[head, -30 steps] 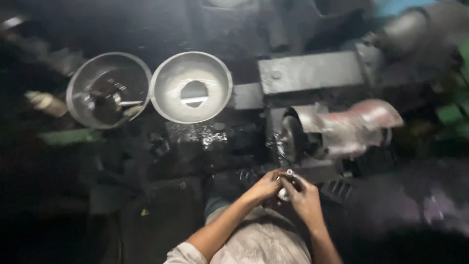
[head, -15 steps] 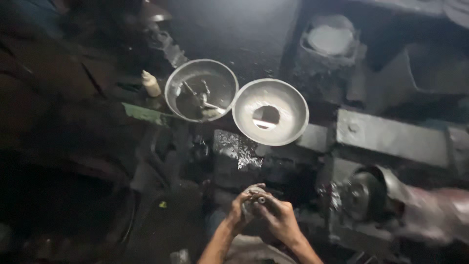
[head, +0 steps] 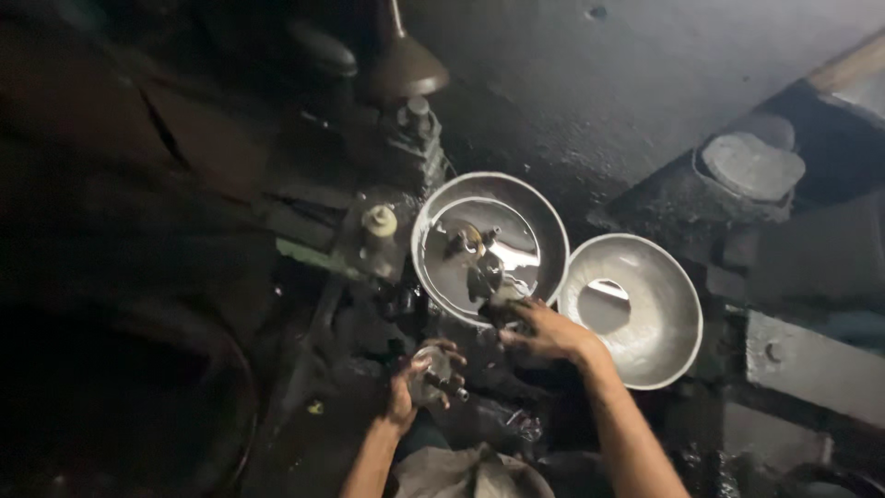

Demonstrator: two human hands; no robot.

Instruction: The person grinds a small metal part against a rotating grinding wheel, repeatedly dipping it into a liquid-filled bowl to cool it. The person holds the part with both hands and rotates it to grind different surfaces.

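- Small round metal part (head: 430,373) sits in my left hand (head: 417,383), low in the view at about 6 o'clock; my fingers curl around it, so it is clasped rather than pinched
- my right hand (head: 544,330) reaches up toward 12 o'clock, its fingertips pressed together on a small dark piece (head: 502,309) at the near rim of the left metal bowl (head: 433,221); what that piece is I cannot tell in this dim light
- the left metal bowl holds a few small metal bits (head: 470,244); they are too dark to name
- a second metal bowl (head: 678,323) lies just beside the first, at 3 o'clock of my right hand; its bottom shows a pale patch
- a small cream-capped bottle (head: 379,223) stands at 9 o'clock of the left bowl, near it
- everything rests on a dark, grimy worktop (head: 572,101)
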